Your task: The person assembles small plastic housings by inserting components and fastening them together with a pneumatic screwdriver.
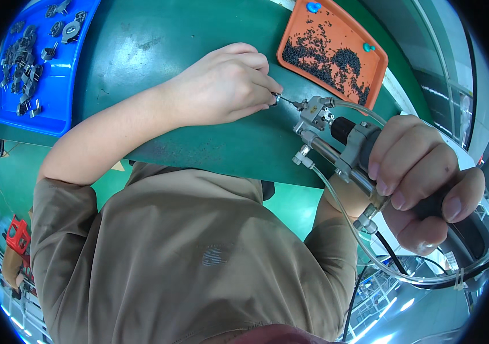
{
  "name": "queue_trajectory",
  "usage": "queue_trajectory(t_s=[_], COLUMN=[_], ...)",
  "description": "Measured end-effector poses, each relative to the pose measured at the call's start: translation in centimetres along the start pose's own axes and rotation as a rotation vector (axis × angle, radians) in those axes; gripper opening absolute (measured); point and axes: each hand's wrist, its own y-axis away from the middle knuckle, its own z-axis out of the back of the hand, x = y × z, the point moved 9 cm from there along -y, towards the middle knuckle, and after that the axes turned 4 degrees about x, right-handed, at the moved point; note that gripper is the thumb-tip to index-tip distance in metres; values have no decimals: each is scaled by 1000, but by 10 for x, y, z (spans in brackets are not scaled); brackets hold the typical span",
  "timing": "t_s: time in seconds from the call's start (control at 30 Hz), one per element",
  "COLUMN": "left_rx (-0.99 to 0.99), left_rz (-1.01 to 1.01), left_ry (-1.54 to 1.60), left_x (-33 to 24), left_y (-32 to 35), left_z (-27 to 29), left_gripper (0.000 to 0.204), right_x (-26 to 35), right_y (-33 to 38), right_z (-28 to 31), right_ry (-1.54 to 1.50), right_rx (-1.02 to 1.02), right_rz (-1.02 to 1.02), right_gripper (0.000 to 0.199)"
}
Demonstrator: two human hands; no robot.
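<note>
Over the green table my left hand (230, 86) is closed, its fingertips pinching a small dark metallic part (275, 100) that they mostly hide. The thin needle (288, 101) of a pneumatic dispensing gun (330, 152) points at that part, its tip at or very close to it; contact cannot be made out. My right hand (419, 172) wraps round the dispensing gun's dark handle, at the right side of the view. Clear tubing (336, 198) runs from the gun's metal valve body.
A blue tray (55, 106) at the far left bears several grey-black parts with metal pins (26, 74). At the far right, an orange tray (327, 8) holds many tiny black pieces (345, 60) and two blue knobs (313, 7). Below the gun, a cable and tube bundle (428, 281) loops.
</note>
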Motion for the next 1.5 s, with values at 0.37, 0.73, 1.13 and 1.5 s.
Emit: queue_trajectory(t_s=[0.37, 0.73, 1.13, 1.5], left_rx=[35, 36, 33, 82], left_rz=[80, 64, 58, 29], left_ry=[35, 21, 41, 34], left_x=[8, 7, 7, 9], left_y=[1, 1, 2, -4], left_z=[-2, -2, -3, -2], left_gripper=[14, 14, 15, 13], right_x=[-3, 3, 1, -20], right_y=[-1, 0, 0, -18], right_z=[-1, -1, -5, -2], right_ry=[9, 56, 59, -41], right_rx=[38, 81, 77, -3], right_rz=[-16, -82, -89, -150], right_gripper=[32, 32, 32, 18])
